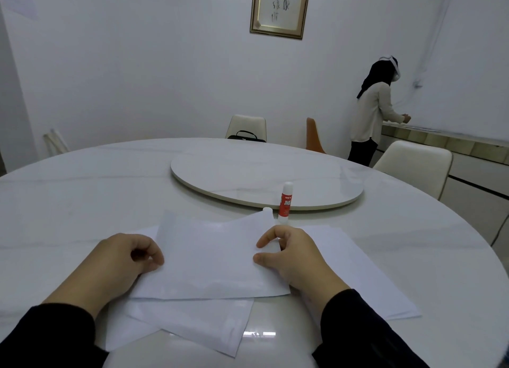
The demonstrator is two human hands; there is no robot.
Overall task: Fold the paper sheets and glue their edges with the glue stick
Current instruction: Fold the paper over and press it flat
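A round white marble table (82, 191) is filling the lower view, with a raised turntable (264, 178) sitting at its centre. Beyond the far edge a cream chair (246, 125) is standing with a black handbag (246, 136) resting on its seat, and an orange chair (314, 136) is standing just to its right. Another cream chair (416, 163) is facing the table's right side. A framed calligraphy picture (279, 8) is hanging on the white wall. By the right wall, a person in a pale top (371, 111) is leaning over a long counter (446, 137), hands near its surface.
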